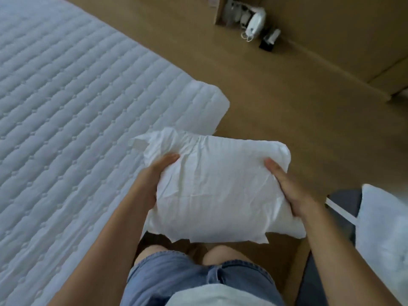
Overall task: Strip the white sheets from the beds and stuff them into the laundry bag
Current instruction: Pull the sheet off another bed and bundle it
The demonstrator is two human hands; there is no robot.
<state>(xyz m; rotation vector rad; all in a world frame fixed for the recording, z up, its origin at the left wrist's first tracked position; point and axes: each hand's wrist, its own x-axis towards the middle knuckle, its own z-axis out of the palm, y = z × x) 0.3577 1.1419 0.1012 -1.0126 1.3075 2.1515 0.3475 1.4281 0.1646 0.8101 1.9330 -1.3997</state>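
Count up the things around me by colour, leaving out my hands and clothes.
White: 4 - quilted mattress, held pillow, bundle at the right edge, appliance by the wall
Black: 1 - small object beside the appliance
Grey: 1 - item under the bundle
Total: 6; niche clutter too blurred to count.

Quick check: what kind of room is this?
Probably a bedroom, perhaps a guest room: a stripped quilted mattress pad, a white pillow being held, and a wood-look floor.
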